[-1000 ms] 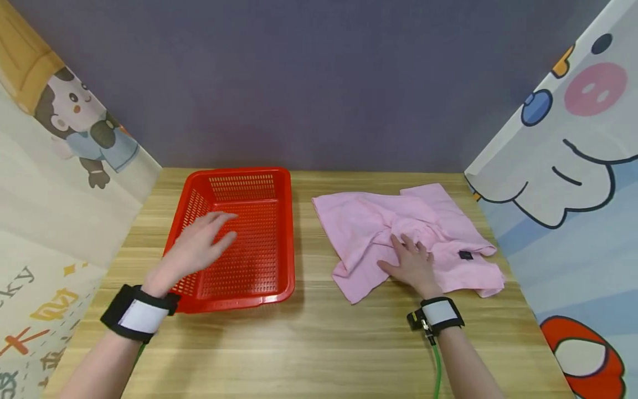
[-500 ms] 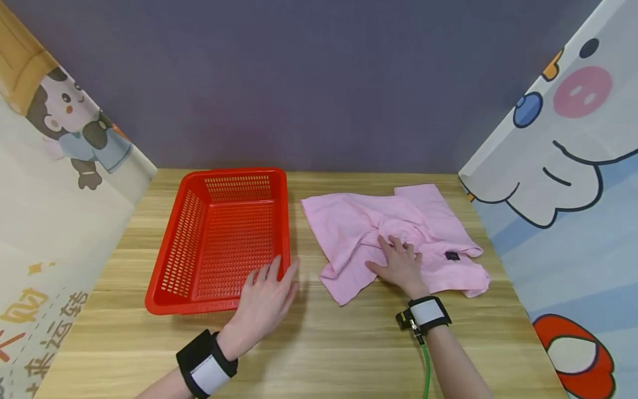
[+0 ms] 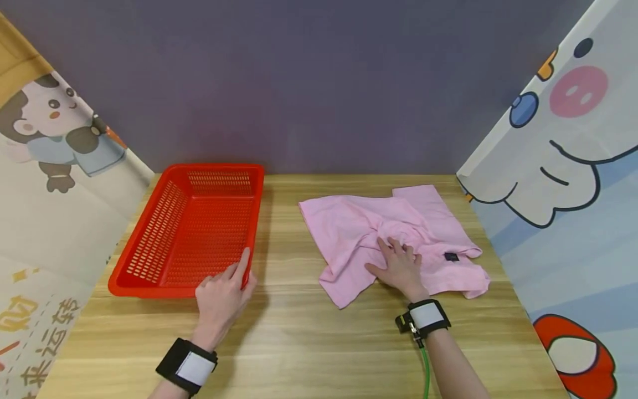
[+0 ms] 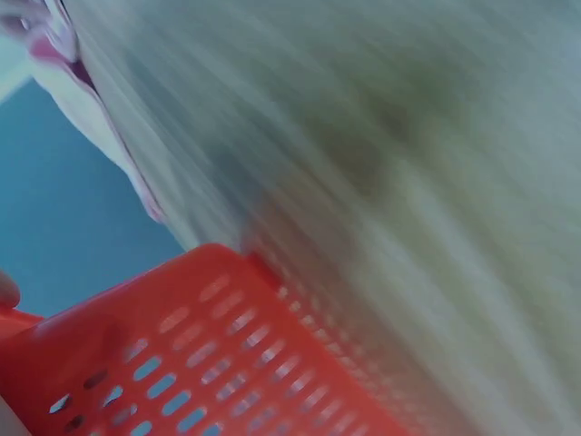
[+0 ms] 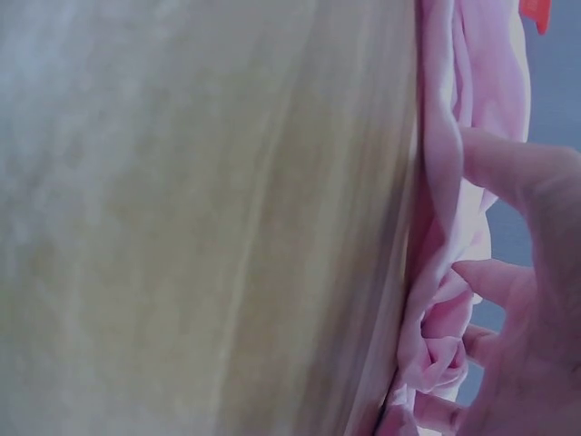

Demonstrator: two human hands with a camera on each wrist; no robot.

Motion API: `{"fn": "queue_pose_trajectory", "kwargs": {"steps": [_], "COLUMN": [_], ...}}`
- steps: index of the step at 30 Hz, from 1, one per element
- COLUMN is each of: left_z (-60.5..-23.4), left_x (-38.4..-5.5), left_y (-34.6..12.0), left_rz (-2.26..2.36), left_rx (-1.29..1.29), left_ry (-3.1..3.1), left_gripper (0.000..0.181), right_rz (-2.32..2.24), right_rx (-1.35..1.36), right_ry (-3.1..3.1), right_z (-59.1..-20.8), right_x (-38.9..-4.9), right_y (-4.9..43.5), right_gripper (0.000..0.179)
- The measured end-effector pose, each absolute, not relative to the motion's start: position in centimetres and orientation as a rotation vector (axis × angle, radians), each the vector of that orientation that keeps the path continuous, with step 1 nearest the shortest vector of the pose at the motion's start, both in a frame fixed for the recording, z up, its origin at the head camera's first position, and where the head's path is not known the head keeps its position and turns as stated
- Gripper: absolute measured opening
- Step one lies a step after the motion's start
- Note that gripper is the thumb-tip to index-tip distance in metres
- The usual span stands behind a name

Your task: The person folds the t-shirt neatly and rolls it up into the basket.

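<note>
A red plastic basket (image 3: 214,221) with slotted walls stands on the left of the table. My left hand (image 3: 221,296) grips its near right corner, the index finger lying along the right rim and the other fingers at the front rim. In the left wrist view the basket's wall (image 4: 218,336) fills the lower left. To the right lies a crumpled pink cloth (image 3: 349,221), spread flat in parts, with a small black label (image 3: 451,256). My right hand (image 3: 401,271) rests on its near middle with fingers spread; in the right wrist view the fingertips touch the folds (image 5: 445,182).
Both things lie on a wood-grain table (image 3: 299,343). A dark grey-blue panel (image 3: 319,83) rises behind it. Printed cartoon walls stand at the left (image 3: 30,210) and right (image 3: 588,210). A green cable (image 3: 426,368) runs from the right wrist strap.
My left hand has come from over the basket to its near right corner and taken hold there. The basket has shifted left. My right hand stays on the pink cloth.
</note>
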State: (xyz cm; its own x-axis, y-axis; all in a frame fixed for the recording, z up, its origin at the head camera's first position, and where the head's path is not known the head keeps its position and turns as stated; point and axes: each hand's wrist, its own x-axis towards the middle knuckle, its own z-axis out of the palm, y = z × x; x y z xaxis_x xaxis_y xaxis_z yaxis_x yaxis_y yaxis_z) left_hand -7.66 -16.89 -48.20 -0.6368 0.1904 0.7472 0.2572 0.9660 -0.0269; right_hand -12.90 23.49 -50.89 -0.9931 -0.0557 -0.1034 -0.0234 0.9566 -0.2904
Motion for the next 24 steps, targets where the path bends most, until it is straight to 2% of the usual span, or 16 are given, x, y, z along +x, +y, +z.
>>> {"fn": "queue_pose_trajectory", "kwargs": {"steps": [11,24], "left_z": [-49.0,-48.2], "left_x": [-9.3,-11.4], "left_y": [-21.8,-23.7], "left_rz": [-0.109,-0.170], "left_rx": [-0.206,-0.069], "left_ry": [-2.172,-2.232], "left_gripper": [0.033,0.030], "right_rz": [-0.457,-0.470], "right_rx": [-0.046,-0.074], "right_ry": [2.991,3.015], "right_z": [-50.9,-50.9], "right_x": [-12.8,-12.7], "right_y": [23.6,23.4], "right_gripper": [0.085,0.084]}}
